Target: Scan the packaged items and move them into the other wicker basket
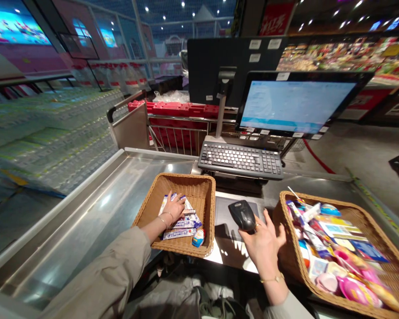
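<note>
Inward from the left edge of the shiny steel desk [109,195], near its front edge, sits a tan woven wicker basket [199,192]. In it the left hand [174,208] lies over flat, oblong white-and-purple printed packets [179,233], its fingers spread rather than closed round anything. The packets look light, with slick wrappers likely to slide over one another, and what they hold may snap if pressed; a pinch across the narrow middle of one should suit better than pushing on the pile. Beside them, in the basket's near right corner, a small rounded blue-and-white wrapped item [198,238] would probably roll, so it is best cupped from both sides. Next comes a rounded, glossy black plastic handheld scanner [242,212], above the front edge of the desk, midway between the baskets. The right hand [264,243] appears to grasp its near end between thumb and index, the other fingers stretched away. It looks stiff and fairly light, smooth enough to slip from so slight a hold; a fuller wrap round that near end would steady it. Toward the desk's near right corner, a second brown wicker basket [319,198] holds a heap of mixed colourful packages [342,248].
</note>
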### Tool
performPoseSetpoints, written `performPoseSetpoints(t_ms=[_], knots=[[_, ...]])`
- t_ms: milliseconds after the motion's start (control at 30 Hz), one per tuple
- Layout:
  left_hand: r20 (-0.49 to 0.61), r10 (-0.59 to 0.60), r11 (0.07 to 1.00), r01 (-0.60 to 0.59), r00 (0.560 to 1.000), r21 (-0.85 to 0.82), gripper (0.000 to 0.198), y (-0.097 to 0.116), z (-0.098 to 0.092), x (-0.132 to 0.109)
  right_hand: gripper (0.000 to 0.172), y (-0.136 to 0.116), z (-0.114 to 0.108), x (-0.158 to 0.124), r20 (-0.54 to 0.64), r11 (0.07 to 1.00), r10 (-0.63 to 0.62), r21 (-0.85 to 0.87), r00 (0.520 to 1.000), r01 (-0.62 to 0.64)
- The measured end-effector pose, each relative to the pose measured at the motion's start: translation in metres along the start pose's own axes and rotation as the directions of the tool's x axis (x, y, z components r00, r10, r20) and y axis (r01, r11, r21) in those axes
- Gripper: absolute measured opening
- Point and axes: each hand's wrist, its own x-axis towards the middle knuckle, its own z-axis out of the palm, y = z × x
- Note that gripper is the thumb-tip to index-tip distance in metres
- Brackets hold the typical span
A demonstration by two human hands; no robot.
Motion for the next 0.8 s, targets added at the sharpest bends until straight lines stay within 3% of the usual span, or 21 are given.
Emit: performPoseSetpoints(t_ms=[233, 500, 800], knots=[[-0.039, 0.008, 1.0, -0.008, 0.999, -0.005, 0.014, 0.002, -0.003, 0.002, 0.022, 0.003, -0.002, 0.002, -0.015, 1.0, 0.003, -0.008, 1.0, -0.004], [-0.219, -0.046, 0.999, 0.041, 0.975, -0.029, 0.018, 0.012, -0.049, 0.011, 0.021, -0.003, -0.005, 0.008, -0.052, 1.0, -0.012, 0.024, 0.999, 0.013], [-0.382, -0.09, 0.995, 0.068, 0.92, -0.072, 0.018, 0.041, -0.092, 0.02, 0.02, -0.004, -0.011, 0.009, -0.036, 0.999, 0.001, 0.04, 0.999, 0.001]])
